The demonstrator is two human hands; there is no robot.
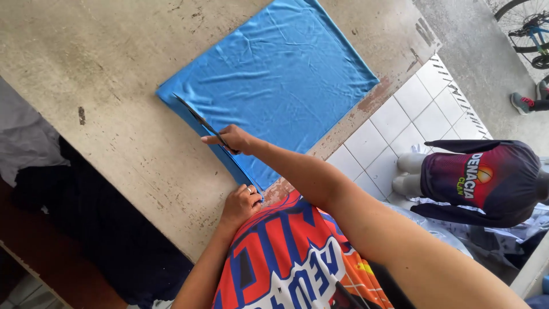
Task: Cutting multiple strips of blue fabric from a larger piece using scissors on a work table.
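A worn, stained tabletop (114, 68) fills most of the view, its edge running diagonally from lower left to upper right. On it lies a large sheet of blue cloth (286, 74), spread flat and roughly square, with one corner reaching the tabletop's near edge beside the person's body. Past the far edge a white tiled floor (394, 123) shows, and on it stands a small dummy torso dressed in a dark jersey (480, 180) with red and yellow print. To the left of the tabletop, lower down, dark cloth (97, 229) lies in a heap.

The person wears a bright shirt (286, 257) in orange, blue and white. Their right arm crosses the picture from the lower right, and the right hand (231, 140) is closed around the handles of a pair of scissors (200, 121) — the blades point up and to the left along the cloth's left edge, lying on it near the corner. The left hand (243, 201) rests at the near edge of the tabletop, fingers curled and pinching the cloth's near corner — a narrow strip of blue runs between the two hands.
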